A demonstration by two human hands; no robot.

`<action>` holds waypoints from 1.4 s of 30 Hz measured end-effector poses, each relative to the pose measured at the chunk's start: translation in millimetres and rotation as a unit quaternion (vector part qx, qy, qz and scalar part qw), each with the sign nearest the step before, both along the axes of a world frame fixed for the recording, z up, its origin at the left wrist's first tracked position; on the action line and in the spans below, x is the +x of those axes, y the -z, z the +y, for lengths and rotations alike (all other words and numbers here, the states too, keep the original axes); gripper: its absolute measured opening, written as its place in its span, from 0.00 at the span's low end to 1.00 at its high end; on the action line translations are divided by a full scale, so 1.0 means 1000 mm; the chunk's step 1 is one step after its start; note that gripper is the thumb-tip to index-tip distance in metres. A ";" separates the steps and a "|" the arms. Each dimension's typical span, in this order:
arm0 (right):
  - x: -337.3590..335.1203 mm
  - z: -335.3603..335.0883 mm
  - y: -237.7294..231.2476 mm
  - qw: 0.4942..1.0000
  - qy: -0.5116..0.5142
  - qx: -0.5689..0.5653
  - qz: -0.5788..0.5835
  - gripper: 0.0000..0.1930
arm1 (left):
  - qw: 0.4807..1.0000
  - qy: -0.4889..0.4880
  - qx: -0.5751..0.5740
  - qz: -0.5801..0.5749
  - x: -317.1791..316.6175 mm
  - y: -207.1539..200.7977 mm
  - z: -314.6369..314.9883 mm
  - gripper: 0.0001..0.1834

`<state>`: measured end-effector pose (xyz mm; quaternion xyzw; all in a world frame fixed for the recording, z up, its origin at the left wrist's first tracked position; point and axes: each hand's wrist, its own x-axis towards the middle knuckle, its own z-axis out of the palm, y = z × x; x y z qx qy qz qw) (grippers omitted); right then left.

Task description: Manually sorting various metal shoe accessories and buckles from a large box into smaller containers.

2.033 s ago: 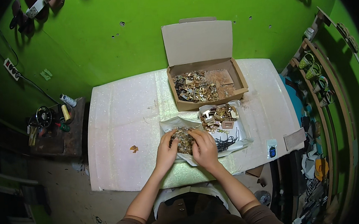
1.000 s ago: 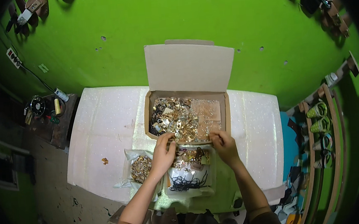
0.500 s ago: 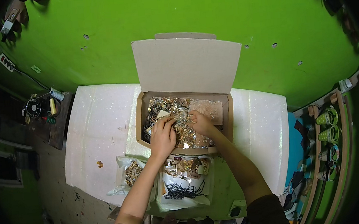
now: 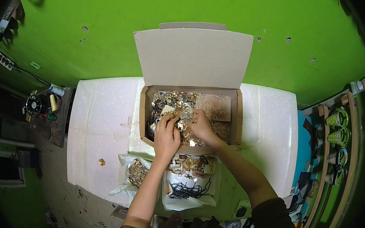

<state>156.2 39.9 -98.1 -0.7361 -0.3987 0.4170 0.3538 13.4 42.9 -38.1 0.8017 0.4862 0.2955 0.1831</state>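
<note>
An open cardboard box (image 4: 238,122) is filled with gold, silver and dark beads, chains and small trinkets (image 4: 175,98). My left hand (image 4: 166,134) reaches into it with slightly bent, parted fingers resting on the pieces, beside a cream card (image 4: 167,110). Close by on the right, the fingers of my right hand (image 4: 203,130) are drawn together over the middle of the heap. Whatever they pinch is too small to make out. A brown flat piece (image 4: 223,113) with tiny clear beads lies at the box's right side.
Nearer me stands a lined tray (image 4: 211,202) with gold trinkets and black bead strings (image 4: 188,190). Left of it is a white bag (image 4: 124,160) of mixed beads. The raised lid (image 4: 193,55) leans near the green wall. A rack with small green patterned baskets (image 4: 338,137) is at right.
My right hand has shifted left and nearer to me over the heap, closer to my left hand. The view has tilted slightly; the left hand stays about where it was.
</note>
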 end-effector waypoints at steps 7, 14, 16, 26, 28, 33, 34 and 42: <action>0.011 0.003 0.021 0.997 0.037 0.069 0.020 0.06 | 1.000 -0.011 -0.023 -0.011 -0.001 0.001 0.000 0.16; 0.026 -0.002 0.000 0.990 0.031 0.096 0.096 0.06 | 0.999 -0.016 -0.035 -0.026 -0.003 0.004 -0.001 0.15; 0.032 -0.004 -0.006 0.973 0.054 0.090 0.206 0.06 | 0.999 -0.018 -0.038 -0.031 -0.003 0.004 -0.002 0.15; 0.065 -0.006 -0.036 0.988 0.068 0.135 0.015 0.05 | 0.997 -0.025 -0.041 -0.056 -0.001 0.003 -0.002 0.15; 0.057 -0.009 -0.061 0.943 0.009 0.240 -0.232 0.02 | 0.997 -0.031 -0.041 -0.053 -0.008 0.003 -0.002 0.14; 0.066 -0.017 -0.068 0.901 0.012 0.297 -0.315 0.01 | 0.997 -0.025 -0.047 -0.050 -0.006 0.005 -0.003 0.14; 0.068 -0.017 -0.068 0.904 0.020 0.293 -0.312 0.01 | 0.997 -0.026 -0.047 -0.050 -0.005 0.005 -0.003 0.14; 0.080 -0.018 -0.058 0.977 0.068 0.183 -0.084 0.06 | 0.996 -0.026 -0.063 -0.055 -0.004 0.003 -0.003 0.14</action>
